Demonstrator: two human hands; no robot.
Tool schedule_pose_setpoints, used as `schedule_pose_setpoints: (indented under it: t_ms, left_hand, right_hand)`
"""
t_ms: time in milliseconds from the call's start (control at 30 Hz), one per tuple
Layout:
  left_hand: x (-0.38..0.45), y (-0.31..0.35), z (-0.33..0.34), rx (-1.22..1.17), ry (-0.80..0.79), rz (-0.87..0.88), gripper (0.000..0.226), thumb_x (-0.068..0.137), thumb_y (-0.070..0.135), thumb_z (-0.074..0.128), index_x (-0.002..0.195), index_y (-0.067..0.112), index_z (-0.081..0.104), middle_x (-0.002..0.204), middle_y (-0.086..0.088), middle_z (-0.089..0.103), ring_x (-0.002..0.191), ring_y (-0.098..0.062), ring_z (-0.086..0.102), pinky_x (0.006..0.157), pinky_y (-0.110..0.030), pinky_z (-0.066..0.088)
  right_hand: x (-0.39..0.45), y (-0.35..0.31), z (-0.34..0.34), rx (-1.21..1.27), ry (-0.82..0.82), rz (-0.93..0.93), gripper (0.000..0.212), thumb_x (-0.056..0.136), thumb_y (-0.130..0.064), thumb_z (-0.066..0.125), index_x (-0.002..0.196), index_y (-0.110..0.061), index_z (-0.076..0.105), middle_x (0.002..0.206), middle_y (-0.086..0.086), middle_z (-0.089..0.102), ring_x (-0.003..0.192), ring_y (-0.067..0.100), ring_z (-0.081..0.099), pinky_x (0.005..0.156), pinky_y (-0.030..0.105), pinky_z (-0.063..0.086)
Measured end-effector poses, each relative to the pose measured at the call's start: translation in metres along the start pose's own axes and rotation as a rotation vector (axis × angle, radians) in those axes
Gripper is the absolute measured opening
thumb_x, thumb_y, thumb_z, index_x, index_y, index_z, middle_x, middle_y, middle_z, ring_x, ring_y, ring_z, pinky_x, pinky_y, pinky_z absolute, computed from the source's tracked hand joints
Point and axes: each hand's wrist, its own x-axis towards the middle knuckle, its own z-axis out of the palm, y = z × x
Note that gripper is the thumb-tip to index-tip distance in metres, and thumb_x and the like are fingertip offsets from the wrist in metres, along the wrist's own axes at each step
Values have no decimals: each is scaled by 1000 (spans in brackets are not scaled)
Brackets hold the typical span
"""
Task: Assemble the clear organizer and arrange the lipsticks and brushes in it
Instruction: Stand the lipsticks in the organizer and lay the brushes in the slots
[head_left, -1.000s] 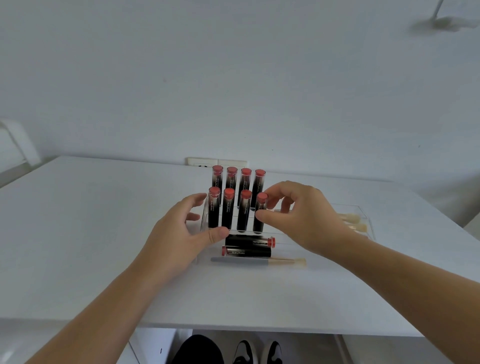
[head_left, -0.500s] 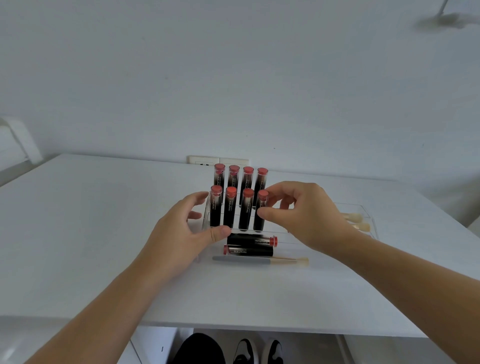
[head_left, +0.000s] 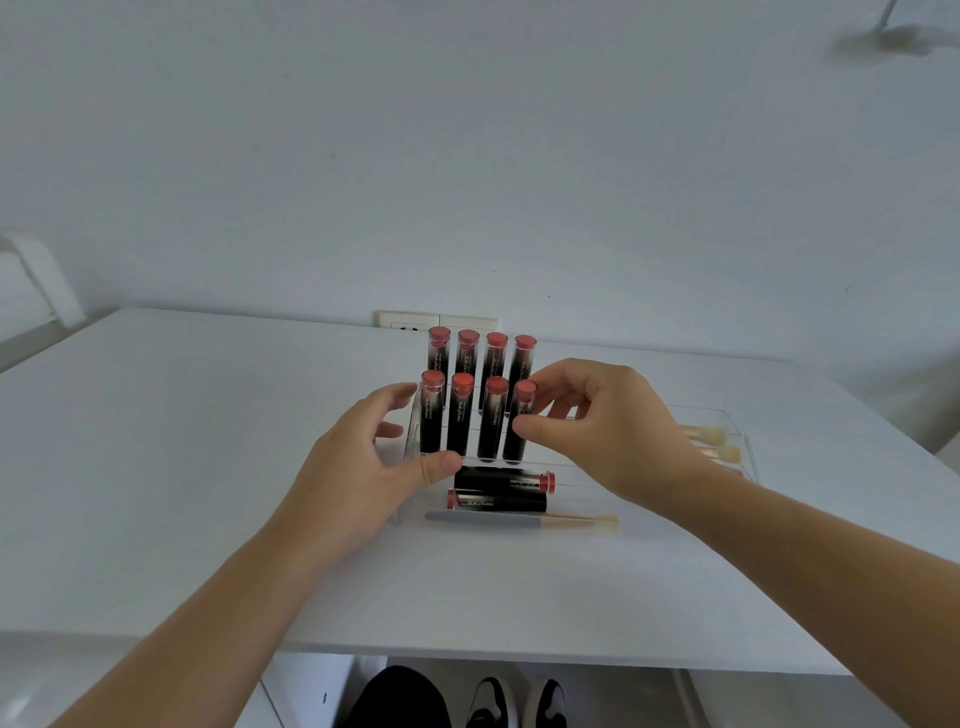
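Head view: your right hand (head_left: 602, 426) sits on the front-right lipstick (head_left: 517, 423) of the clear organizer (head_left: 413, 434), thumb against the tube's lower side, index finger curled over near the red cap, so it reads as a pinch on that tube. The tube's long axis runs upright, tilted slightly back, same as the other seven standing lipsticks (head_left: 460, 395) in two rows of four. Your left hand (head_left: 363, 462) cups the organizer's left end, thumb pressed along the front lower edge, fingers curved around the side wall (steadying it, I'd judge, rather than lifting). The standing rack lies between both hands, directly ahead; the right hand is the one in contact with a tube. Two more lipsticks (head_left: 501, 491) lie flat, long axis left-right, just in front of the rack and just below your left thumb, with a brush (head_left: 519, 519) parallel and nearest you. More brushes (head_left: 714, 441) lie in the clear tray to your right, partly hidden behind the right wrist. My read: any seating move goes straight down along the tube's axis, so keep the left hand bracing.
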Motion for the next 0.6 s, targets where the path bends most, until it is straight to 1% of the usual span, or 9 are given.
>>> schedule_pose_setpoints:
  t_ms: [200,333,433,600]
  left_hand:
    - [0,-1,0,0,3,2,94,64,71,71,148,38,44,143,26,51,118,2,54,91,-26,42]
    - [0,0,1,-2,7,2,95,63,71,71,148,39,44,143,27,51,116,6,53,87,-22,41]
    - [0,1,0,-10,7,-3,95,62,71,71,147,38,44,143,26,51,118,1,54,91,-25,42]
    - [0,2,0,-15,3,-4,96,62,71,70,148,36,44,144,24,51,120,-2,55,96,-29,44]
  right_hand:
    - [0,0,-1,-2,-8,10,16,79,-25,82,89,-35,72,72,-31,66,57,-7,56,56,4,40]
    - [0,-1,-1,12,-15,27,17,78,-25,81,88,-35,73,74,-27,69,57,-6,57,56,5,40]
    - [0,-1,-1,12,-16,33,18,77,-25,81,91,-34,74,80,-22,72,60,-5,57,57,6,41]
    - [-1,-3,-6,-3,-18,40,20,77,-28,81,95,-34,74,82,-14,72,63,-3,59,58,10,44]
